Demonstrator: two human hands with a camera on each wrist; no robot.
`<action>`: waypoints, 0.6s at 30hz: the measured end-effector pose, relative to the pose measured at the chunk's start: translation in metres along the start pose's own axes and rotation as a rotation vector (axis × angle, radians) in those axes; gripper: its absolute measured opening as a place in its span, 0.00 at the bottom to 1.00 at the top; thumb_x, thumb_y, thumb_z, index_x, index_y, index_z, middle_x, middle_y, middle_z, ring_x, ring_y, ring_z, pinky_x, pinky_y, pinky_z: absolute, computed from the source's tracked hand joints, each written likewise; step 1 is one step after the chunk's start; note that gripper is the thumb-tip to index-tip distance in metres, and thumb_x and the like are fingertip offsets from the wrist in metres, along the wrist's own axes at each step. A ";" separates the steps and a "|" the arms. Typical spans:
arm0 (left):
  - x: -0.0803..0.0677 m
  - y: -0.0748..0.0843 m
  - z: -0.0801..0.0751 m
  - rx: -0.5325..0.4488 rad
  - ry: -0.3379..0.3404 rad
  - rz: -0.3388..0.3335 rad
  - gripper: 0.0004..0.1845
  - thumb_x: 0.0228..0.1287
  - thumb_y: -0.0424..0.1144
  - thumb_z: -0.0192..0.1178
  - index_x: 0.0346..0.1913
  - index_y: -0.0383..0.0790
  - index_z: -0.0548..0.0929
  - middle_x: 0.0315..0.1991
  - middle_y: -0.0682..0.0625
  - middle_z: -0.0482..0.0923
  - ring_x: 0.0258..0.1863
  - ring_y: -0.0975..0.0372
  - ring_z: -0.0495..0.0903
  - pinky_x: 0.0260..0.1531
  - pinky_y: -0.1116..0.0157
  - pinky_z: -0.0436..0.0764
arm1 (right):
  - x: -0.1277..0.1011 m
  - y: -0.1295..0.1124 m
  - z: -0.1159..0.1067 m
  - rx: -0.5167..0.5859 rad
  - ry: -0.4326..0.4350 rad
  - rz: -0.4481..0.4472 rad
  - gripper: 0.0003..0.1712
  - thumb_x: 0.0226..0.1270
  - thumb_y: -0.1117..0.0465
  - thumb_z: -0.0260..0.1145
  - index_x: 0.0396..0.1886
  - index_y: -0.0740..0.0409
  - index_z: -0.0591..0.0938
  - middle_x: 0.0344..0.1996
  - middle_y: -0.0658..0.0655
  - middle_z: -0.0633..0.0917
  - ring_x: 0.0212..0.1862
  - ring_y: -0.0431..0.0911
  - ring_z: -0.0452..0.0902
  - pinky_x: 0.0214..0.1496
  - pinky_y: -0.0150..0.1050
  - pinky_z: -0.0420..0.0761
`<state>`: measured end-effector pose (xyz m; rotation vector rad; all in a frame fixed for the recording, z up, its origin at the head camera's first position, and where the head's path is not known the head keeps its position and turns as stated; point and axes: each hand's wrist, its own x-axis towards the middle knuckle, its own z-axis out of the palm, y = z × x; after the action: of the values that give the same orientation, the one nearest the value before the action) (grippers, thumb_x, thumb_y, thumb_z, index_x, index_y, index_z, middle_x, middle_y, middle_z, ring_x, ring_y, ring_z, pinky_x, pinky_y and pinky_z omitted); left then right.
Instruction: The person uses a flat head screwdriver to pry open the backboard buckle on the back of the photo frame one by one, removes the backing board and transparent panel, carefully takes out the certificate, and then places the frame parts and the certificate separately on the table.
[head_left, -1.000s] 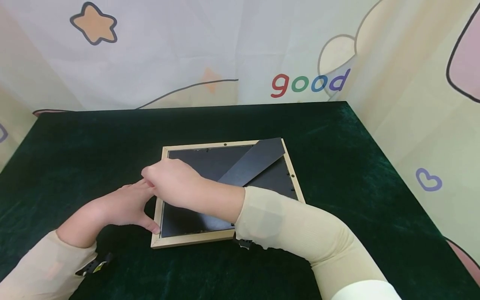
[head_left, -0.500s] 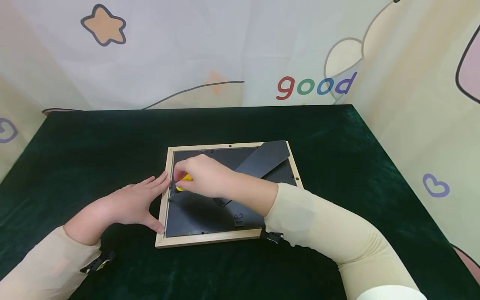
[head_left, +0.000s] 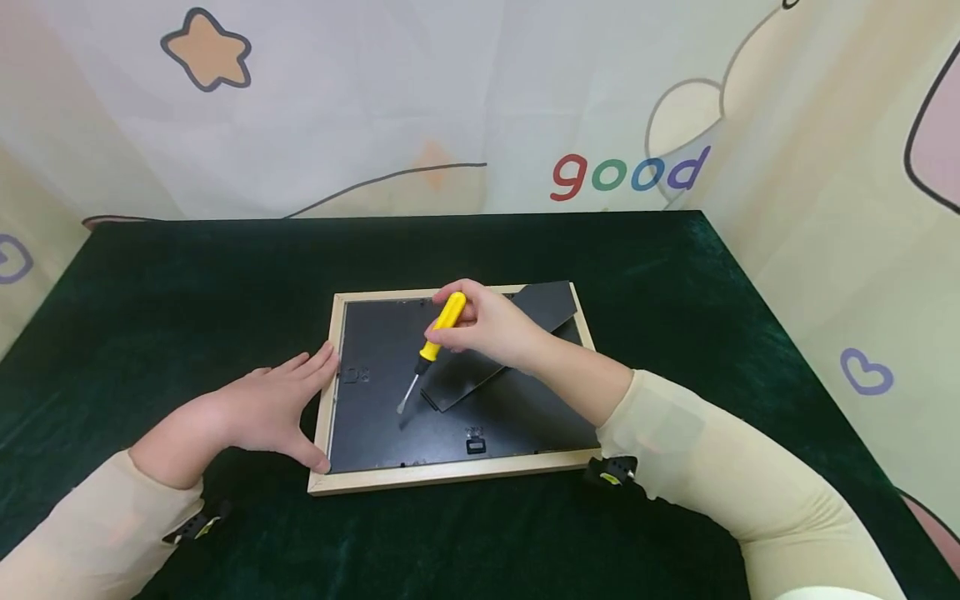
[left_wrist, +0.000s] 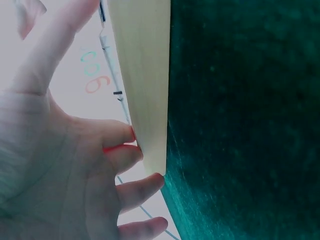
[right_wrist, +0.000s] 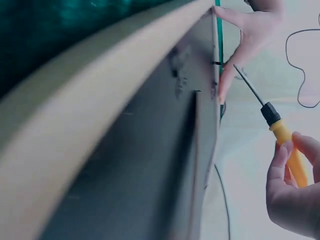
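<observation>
Yellow-handled screwdriver [head_left: 433, 342] — pinched in right hand [head_left: 491, 325], tip angled down over black backing of picture frame [head_left: 450, 469], likely for prying tabs. Left hand [head_left: 258, 408] — flat, fingers straight against frame's left edge, steadying. Green cloth [head_left: 187, 275] beneath frame.

Dark green velvet tablecloth [head_left: 187, 283] covering the table from edge to edge. Behind and to the right, a pale printed fabric backdrop [head_left: 360, 100] bearing an orange star with dark outline [head_left: 206, 48] at upper left, the word "good" [head_left: 628, 172] in red, green, blue and purple letters just above the table's far edge, and a small purple heart [head_left: 866, 371] at right.
</observation>
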<state>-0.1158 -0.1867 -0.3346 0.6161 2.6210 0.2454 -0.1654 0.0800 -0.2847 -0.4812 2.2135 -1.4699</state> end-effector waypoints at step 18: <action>-0.001 0.003 0.000 0.043 -0.017 -0.011 0.73 0.10 0.75 0.57 0.65 0.38 0.40 0.65 0.45 0.34 0.61 0.46 0.41 0.50 0.41 0.49 | -0.002 0.006 0.018 0.059 -0.289 0.142 0.22 0.57 0.69 0.56 0.48 0.65 0.59 0.38 0.60 0.79 0.39 0.54 0.75 0.42 0.40 0.74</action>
<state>-0.1135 -0.1846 -0.3335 0.6153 2.6185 0.1794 -0.1546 0.0695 -0.2958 -0.4741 1.9323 -1.2987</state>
